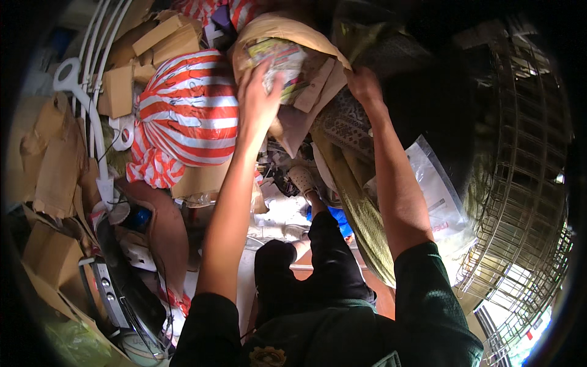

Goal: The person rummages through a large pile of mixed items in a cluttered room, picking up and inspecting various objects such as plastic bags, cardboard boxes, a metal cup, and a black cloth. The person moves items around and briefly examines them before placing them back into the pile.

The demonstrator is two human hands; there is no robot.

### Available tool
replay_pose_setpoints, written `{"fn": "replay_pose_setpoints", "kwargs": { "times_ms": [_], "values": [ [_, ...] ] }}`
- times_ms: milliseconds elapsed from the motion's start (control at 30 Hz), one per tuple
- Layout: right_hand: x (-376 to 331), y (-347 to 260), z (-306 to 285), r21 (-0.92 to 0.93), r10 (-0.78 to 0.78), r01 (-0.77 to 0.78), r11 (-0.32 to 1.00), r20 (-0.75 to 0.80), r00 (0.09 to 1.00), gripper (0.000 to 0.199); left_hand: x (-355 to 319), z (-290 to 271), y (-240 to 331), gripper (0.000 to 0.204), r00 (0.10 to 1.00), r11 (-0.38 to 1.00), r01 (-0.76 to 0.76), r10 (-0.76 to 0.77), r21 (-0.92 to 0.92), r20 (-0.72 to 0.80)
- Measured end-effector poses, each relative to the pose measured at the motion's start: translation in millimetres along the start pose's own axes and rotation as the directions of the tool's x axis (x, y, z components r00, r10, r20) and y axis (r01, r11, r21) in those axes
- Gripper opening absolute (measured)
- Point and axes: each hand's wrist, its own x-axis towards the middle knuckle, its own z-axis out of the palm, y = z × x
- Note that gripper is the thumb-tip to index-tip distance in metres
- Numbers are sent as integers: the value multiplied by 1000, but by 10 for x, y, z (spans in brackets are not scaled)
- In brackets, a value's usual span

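The person is wearing a dark green short-sleeved shirt (342, 339) with a round yellowish badge (267, 356) on its chest, dark trousers (318, 263) below the shirt, and a perforated beige clog (302, 179).

- Cluttered storage spot, prob. a home storeroom or back of a small shop – can't tell which.
- Cardboard boxes (162, 40) & flattened cardboard (58, 162) piled at left.
- Stuffed red/white striped bag (189, 107) on the heap.
- White plastic rack (82, 85), wire mesh cage (520, 183) at right.
- Daylight low right, rest dim.
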Motion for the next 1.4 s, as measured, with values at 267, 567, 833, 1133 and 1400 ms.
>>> {"fn": "replay_pose_setpoints", "kwargs": {
  "times_ms": [267,567,833,1133,1400],
  "values": [
    [-261,-391,-18,-136,75,-71,988,24,997,43,-944,280,-968,90,721,654,544,-685,526,106],
    [608,-354,-541,75,-248,253,964,-80,966,38,549,-916,-922,49,837,836,547,-544,42,-57],
    [976,-734,-395,113,35,-20,993,-132,991,55,1641,-908,-1253,30,816,735,575,-547,-358,188],
    [458,-481,-290,26,39,-39,999,9,999,50,1051,-639,-1544,36,841,800,533,-466,-276,274],
    [42,-9,21,-160,207,-193,968,70,976,55,288,-99,-1158,51,839,892,444,-380,-84,389]
  ]
}}
